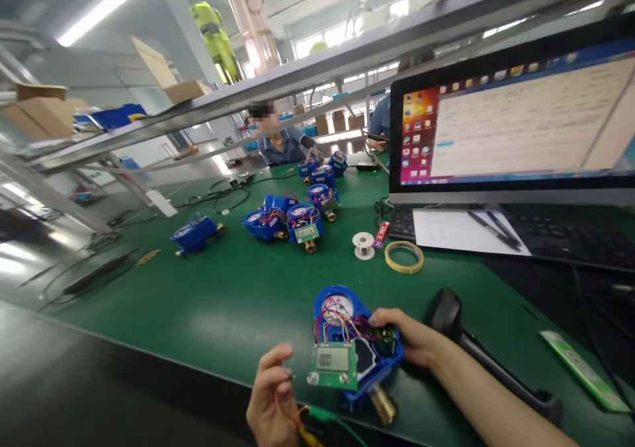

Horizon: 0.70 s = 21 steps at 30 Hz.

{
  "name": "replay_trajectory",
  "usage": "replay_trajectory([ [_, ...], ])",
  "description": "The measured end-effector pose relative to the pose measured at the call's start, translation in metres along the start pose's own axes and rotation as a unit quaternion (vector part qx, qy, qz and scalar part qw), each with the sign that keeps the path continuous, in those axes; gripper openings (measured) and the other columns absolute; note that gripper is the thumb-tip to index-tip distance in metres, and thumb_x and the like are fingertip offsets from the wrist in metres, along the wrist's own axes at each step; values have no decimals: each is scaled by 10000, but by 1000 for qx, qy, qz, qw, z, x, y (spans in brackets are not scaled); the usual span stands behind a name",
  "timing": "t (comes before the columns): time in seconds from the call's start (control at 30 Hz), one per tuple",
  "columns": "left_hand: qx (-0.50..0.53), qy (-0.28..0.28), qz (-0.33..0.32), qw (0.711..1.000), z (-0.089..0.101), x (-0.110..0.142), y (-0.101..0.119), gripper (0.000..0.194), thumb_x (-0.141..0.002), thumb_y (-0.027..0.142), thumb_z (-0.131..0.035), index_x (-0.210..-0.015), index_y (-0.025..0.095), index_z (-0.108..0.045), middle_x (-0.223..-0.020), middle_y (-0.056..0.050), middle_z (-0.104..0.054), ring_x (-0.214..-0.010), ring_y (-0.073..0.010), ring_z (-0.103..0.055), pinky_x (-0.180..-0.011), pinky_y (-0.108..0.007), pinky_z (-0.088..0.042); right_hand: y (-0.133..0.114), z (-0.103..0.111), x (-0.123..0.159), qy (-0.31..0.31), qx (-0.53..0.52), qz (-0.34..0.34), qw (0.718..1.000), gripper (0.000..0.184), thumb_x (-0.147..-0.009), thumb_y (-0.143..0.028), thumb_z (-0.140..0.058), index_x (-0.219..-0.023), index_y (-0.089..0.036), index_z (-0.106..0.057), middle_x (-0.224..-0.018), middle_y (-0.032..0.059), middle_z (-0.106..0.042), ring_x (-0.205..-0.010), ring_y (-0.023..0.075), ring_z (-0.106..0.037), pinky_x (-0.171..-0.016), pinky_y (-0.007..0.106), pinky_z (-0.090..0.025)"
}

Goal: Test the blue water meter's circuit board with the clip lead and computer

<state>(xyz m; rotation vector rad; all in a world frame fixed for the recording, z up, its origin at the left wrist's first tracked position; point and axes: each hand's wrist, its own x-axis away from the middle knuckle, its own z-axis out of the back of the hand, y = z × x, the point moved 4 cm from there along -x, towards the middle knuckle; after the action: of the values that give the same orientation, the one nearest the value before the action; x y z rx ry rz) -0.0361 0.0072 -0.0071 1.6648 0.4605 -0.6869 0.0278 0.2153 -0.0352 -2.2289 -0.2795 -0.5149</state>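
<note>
A blue water meter (347,315) with its cover off lies on the green table (223,301) near the front edge. Coloured wires run from it to a green circuit board with an LCD (333,365) resting on top, and a brass fitting (383,404) sticks out toward me. My right hand (404,334) grips the meter's right side, thumb over the wiring. My left hand (272,397) is beside the board's left edge, fingers pinched on thin red and yellow wires with clip leads (317,414) under it.
Several more blue meters (297,219) sit mid-table. A solder spool (364,243), a tape roll (404,256), a black barcode scanner (449,315), a keyboard with paper and pens (471,230) and a monitor (516,116) stand at right. A person sits across the table (282,144).
</note>
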Motion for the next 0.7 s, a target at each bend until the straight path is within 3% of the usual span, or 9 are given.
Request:
replay_trajectory([
  [0.1,43,-67,77,994,-6,4,-20,260,-840,404,-578,-735,169,-544,-1072,-106,-592,-1060,-247,-517,-923,-362,-417,-15,8,-12,-1,66,-15,998,225,-554,-285,-666,-683,-116,-590,-677,53,-632,-617,166,-593,-658,289,-492],
  [0.17,70,-120,97,986,-16,5,-28,288,-848,437,-551,-730,175,-531,-1081,-110,-597,-1093,-277,-498,-977,-453,-365,-27,13,-17,17,108,10,994,302,-599,-361,-679,-743,-104,-615,-743,78,-642,-697,198,-606,-711,328,-489],
  [0.27,75,-181,80,977,-29,2,-31,277,-861,432,-530,-746,180,-532,-1068,-113,-607,-1111,-299,-486,-1015,-531,-292,-43,22,-13,103,167,94,976,401,-641,-472,-660,-818,-116,-618,-870,95,-635,-871,232,-578,-854,373,-431],
  [0.33,69,-206,66,974,-35,-1,-31,258,-871,415,-517,-762,182,-541,-1076,-117,-601,-1133,-301,-464,-1007,-536,-298,-46,27,3,182,197,164,949,422,-639,-492,-662,-869,-142,-607,-960,86,-613,-974,244,-527,-939,381,-361],
  [0.4,70,-218,63,971,-39,-2,-31,236,-875,393,-514,-770,184,-548,-1097,-117,-591,-1153,-298,-442,-1001,-529,-307,-44,26,29,273,267,254,889,411,-667,-488,-642,-926,-174,-589,-1014,74,-586,-1006,251,-499,-953,389,-337],
  [0.47,78,-220,69,970,-43,-2,-31,236,-877,390,-507,-771,183,-547,-1120,-120,-581,-1169,-304,-424,-1007,-537,-293,-34,14,58,342,398,362,771,355,-732,-451,-589,-981,-198,-564,-1036,74,-559,-980,254,-505,-897,393,-379],
  [0.53,80,-225,77,968,-47,-2,-32,245,-875,395,-504,-764,180,-544,-1137,-127,-570,-1192,-318,-395,-1015,-552,-271,-17,-6,76,334,509,431,666,361,-757,-399,-570,-1058,-206,-521,-1085,90,-523,-1002,266,-495,-861,396,-404],
  [0.6,74,-236,74,966,-52,-3,-32,244,-871,397,-505,-767,180,-544,-1133,-127,-571,-1199,-322,-381,-1026,-556,-243,3,-22,80,310,569,462,606,491,-733,-380,-595,-1158,-184,-447,-1133,118,-489,-1043,293,-470,-865,420,-405],
  [0.7,59,-247,60,965,-55,-4,-30,221,-869,383,-505,-782,185,-550,-1107,-113,-580,-1180,-312,-395,-1030,-546,-225,20,-34,70,318,600,475,560,661,-699,-394,-620,-1241,-137,-343,-1160,156,-469,-1068,328,-449,-912,488,-364],
])
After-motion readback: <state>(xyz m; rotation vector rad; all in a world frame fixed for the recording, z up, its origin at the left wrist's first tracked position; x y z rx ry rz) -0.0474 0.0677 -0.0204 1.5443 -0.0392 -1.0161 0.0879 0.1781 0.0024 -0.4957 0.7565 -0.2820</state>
